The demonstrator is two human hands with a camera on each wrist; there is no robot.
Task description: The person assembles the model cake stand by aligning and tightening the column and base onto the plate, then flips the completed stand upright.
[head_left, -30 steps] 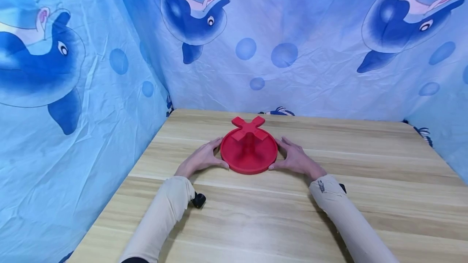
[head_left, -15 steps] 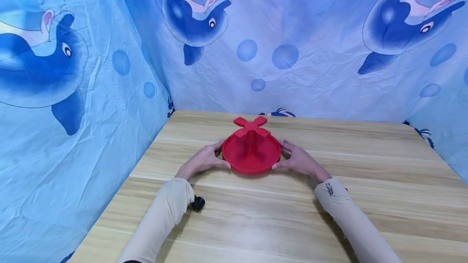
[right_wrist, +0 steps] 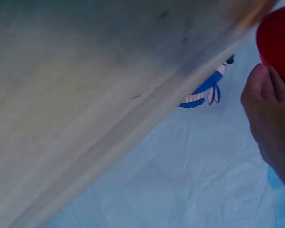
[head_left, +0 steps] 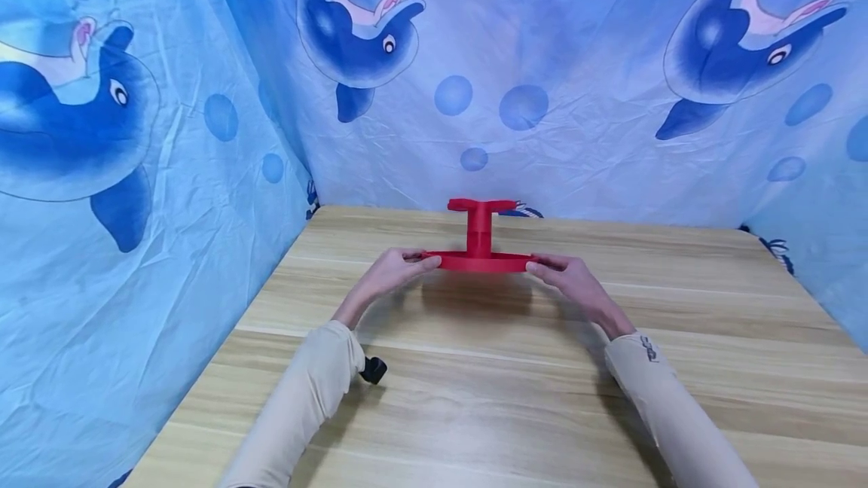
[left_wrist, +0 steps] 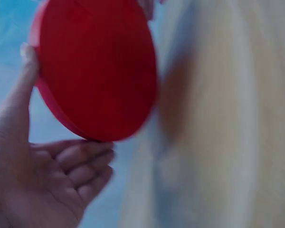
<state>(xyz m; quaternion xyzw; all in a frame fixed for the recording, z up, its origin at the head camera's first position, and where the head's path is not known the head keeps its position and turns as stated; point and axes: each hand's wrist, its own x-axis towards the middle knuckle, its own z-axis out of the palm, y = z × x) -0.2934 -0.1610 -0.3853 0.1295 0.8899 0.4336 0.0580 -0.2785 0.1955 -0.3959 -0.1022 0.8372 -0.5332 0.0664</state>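
A red round tray (head_left: 483,264) with a central post (head_left: 478,232) and a cross-shaped top (head_left: 481,204) hangs above the table, seen almost edge-on in the head view. My left hand (head_left: 393,275) holds its left rim, thumb on the near side and fingers further back. On the opposite rim, my right hand (head_left: 579,286) grips in the same way. The tray's flat red underside (left_wrist: 99,71) fills much of the left wrist view, beside the left hand (left_wrist: 47,175). In the right wrist view only part of the tray (right_wrist: 280,45) shows, against the right hand's fingers (right_wrist: 263,85).
A wood-grain table (head_left: 461,413) lies beneath, with the tray's shadow (head_left: 478,300) on it. Blue dolphin-print sheeting (head_left: 576,172) hangs behind the table and along its left side. A small black device (head_left: 374,370) sits at the left cuff.
Both hands have raised the red tray off the table. It has tipped from showing its inside to nearly edge-on, and shifted slightly right and away.
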